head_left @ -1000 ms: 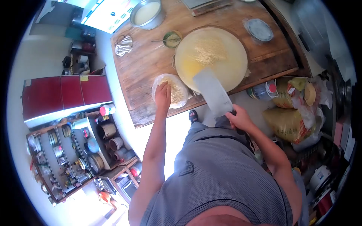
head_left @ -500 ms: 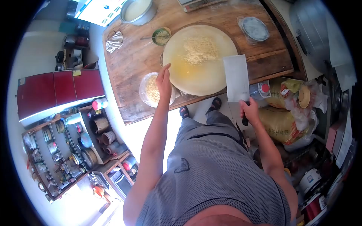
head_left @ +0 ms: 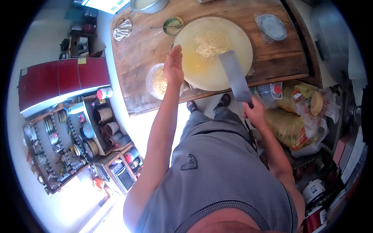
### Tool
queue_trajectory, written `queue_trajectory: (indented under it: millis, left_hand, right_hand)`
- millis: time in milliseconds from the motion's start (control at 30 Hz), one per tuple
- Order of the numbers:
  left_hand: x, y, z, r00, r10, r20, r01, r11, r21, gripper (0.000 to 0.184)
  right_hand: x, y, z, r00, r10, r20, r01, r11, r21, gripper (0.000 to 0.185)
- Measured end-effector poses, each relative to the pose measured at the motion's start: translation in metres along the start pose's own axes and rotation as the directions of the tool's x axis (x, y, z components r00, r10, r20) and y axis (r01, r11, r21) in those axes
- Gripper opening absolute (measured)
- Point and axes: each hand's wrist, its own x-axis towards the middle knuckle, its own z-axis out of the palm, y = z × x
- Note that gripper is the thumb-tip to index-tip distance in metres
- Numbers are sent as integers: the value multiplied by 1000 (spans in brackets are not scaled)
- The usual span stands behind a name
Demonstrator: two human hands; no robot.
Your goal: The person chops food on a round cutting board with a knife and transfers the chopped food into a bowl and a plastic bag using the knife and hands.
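My right hand point(head_left: 254, 112) grips a cleaver point(head_left: 236, 77) by its handle. The wide blade points up and left, its tip over the right side of a round cutting board point(head_left: 206, 81). On that board lies a heap of finely chopped pale yellow food point(head_left: 211, 42), with a yellow wet patch below it. At the board's left edge my left hand point(head_left: 173, 66) is raised with fingers stretched out, holding nothing. Just left of it, partly covered by the hand and forearm, sits a plastic-lined container point(head_left: 158, 80) of similar chopped food.
The wooden table point(head_left: 140, 50) also bears a small green bowl point(head_left: 173, 25) with a utensil, a metal pot point(head_left: 149, 5), a crumpled cloth point(head_left: 122, 29) and a plastic-wrapped plate point(head_left: 273, 27). Below its right edge stand a red-capped bottle point(head_left: 268, 92) and sacks point(head_left: 285, 126).
The cleaver has tilted left, its blade now angled over the board. My left hand has turned and moved up slightly. The whole view has shifted a little.
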Motion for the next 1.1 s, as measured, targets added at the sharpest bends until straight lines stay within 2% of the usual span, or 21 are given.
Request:
queue_trajectory:
  millis: [33,67,100,167,233,333,433,500,567,633,867,900,967,1000,1067,1100]
  left_hand:
    - [5,-2,3,1000,-13,17,13,999,-33,55]
    - [9,-6,6,1000,-18,16,18,999,-29,55]
    - [13,-10,12,1000,14,8,-13,999,-47,56]
    - [20,-17,24,999,33,9,-33,998,-61,56]
    - [23,-22,39,995,98,30,-97,994,-43,57]
    - [28,-37,55,996,85,-9,-84,996,37,59]
    - [23,-48,69,993,114,41,-120,978,171,64]
    - [13,-51,76,987,106,118,-127,974,188,68]
    - [4,-51,82,976,101,191,-140,969,203,72]
    - [-3,-50,87,978,-43,203,4,982,190,79]
    - [-27,-43,92,981,-117,154,63,947,315,73]
    - [-31,-43,87,972,-153,177,46,867,495,71]
    - [-48,-36,92,936,-227,269,174,962,209,66]
    - [-54,-34,83,939,-218,264,166,964,207,66]
    - [-62,-29,58,924,-254,287,82,862,500,65]
    - [-68,-17,56,943,-234,239,32,774,632,60]
  right_hand:
    - [-3,-5,0,969,-245,21,243,941,-234,23]
    - [-8,-9,0,882,-462,94,453,775,-441,34]
    - [-14,-13,2,885,-457,87,446,780,-439,34]
    - [-26,-20,5,841,-490,228,504,556,-661,51]
    - [-36,-23,12,848,-476,232,493,550,-674,51]
    - [-43,-32,25,864,-448,228,465,542,-700,50]
    - [-41,-31,35,877,-431,210,442,556,-704,49]
    - [-39,-30,40,881,-428,203,438,572,-693,48]
    - [-34,-35,41,874,-426,232,450,533,-716,46]
    - [-27,-43,40,879,-415,235,447,545,-710,45]
    - [1,-57,40,884,-420,203,409,489,-770,45]
    - [5,-58,40,881,-426,206,415,488,-768,45]
    - [11,-59,38,889,-419,186,399,509,-762,43]
    - [13,-58,38,885,-422,195,408,504,-761,43]
    - [17,-56,37,866,-479,144,422,543,-726,42]
    - [20,-53,37,861,-483,160,434,535,-725,42]
